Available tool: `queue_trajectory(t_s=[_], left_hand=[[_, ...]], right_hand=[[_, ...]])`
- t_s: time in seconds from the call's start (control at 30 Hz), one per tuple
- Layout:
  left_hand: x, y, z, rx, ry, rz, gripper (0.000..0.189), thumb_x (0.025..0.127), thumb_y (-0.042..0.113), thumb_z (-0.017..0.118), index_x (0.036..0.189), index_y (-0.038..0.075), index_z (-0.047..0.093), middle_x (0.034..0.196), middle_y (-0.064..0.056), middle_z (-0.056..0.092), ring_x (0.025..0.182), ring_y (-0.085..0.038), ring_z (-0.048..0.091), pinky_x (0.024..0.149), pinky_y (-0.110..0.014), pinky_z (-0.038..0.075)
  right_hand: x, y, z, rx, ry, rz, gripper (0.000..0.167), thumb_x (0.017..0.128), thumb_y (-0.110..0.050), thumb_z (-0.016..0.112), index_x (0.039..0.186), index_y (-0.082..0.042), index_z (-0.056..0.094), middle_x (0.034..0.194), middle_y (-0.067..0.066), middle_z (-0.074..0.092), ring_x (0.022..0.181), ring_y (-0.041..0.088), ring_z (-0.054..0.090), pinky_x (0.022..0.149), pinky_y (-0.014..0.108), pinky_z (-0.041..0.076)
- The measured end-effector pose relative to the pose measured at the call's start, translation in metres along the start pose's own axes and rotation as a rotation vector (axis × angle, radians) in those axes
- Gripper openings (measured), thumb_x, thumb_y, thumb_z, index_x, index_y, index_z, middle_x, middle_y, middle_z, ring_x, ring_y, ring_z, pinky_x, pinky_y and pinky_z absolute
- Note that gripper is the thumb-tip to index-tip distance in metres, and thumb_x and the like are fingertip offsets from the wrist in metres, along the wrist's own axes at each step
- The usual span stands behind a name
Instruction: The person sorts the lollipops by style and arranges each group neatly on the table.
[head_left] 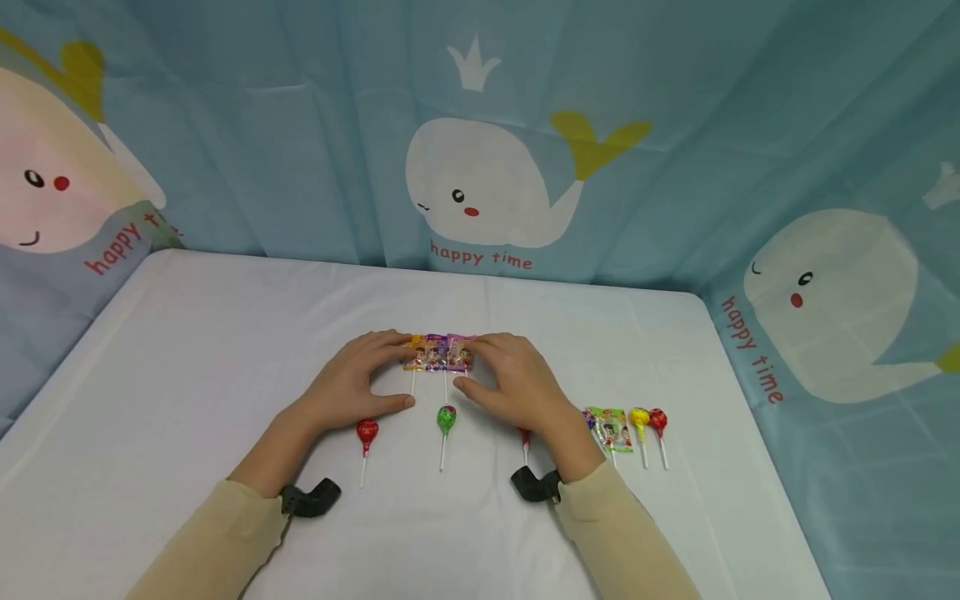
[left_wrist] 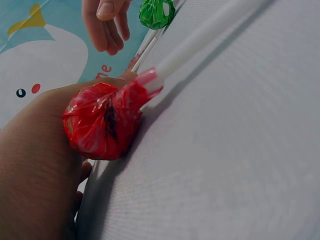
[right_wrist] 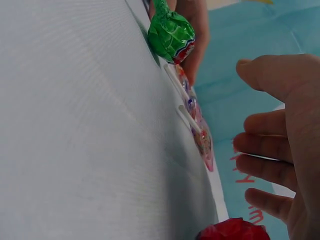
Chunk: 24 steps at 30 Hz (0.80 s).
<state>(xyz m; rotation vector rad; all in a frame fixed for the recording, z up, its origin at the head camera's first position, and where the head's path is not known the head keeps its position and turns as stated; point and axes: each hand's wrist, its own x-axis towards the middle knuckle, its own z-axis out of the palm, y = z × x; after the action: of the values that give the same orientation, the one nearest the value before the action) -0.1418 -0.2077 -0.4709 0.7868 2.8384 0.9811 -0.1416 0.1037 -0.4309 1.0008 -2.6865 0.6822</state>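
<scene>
Several flat wrapped lollipops [head_left: 435, 354] lie side by side in a row, sticks toward me. My left hand [head_left: 352, 379] is at the row's left end, fingertips over the orange wrapper and thumb apart. At the other end my right hand [head_left: 521, 379] reaches over the pink wrapper [head_left: 460, 357]; the right wrist view shows its fingers spread and holding nothing. Nearer to me, between the hands, lies a round green lollipop [head_left: 446, 419]. A red lollipop [head_left: 367, 431] sits beside my left wrist. Another red lollipop [head_left: 525, 446] is partly hidden by my right wrist.
Right of my right forearm lie a flat green-wrapped lollipop [head_left: 613, 432], a yellow lollipop [head_left: 640, 417], a red lollipop [head_left: 657, 419] and a partly covered purple one [head_left: 589, 419]. A white cloth [head_left: 225, 350] covers the table. Blue whale-print curtains [head_left: 337, 167] hang behind it.
</scene>
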Motion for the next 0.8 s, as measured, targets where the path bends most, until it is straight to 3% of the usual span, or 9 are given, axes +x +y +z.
queue_trajectory(t_s=[0.37,0.8], left_hand=[[0.000,0.001,0.000,0.005,-0.009,-0.008,0.069,0.089,0.052,0.088,0.148,0.023,0.068,0.166,-0.002,0.051,0.159,-0.032,0.036,0.129,-0.064,0.026],[0.000,0.001,0.000,-0.003,-0.007,-0.007,0.069,0.088,0.051,0.088,0.148,0.023,0.068,0.166,-0.002,0.050,0.158,-0.033,0.037,0.128,-0.064,0.026]], right_hand=[[-0.009,0.001,-0.005,-0.032,0.025,-0.041,0.052,0.098,-0.045,0.078,0.132,-0.005,0.076,0.128,0.006,0.074,0.125,0.025,0.068,0.112,0.047,0.052],[-0.030,0.009,-0.015,-0.052,0.034,-0.026,0.050,0.097,-0.041,0.080,0.130,-0.004,0.076,0.129,0.006,0.075,0.123,0.027,0.068,0.112,0.048,0.051]])
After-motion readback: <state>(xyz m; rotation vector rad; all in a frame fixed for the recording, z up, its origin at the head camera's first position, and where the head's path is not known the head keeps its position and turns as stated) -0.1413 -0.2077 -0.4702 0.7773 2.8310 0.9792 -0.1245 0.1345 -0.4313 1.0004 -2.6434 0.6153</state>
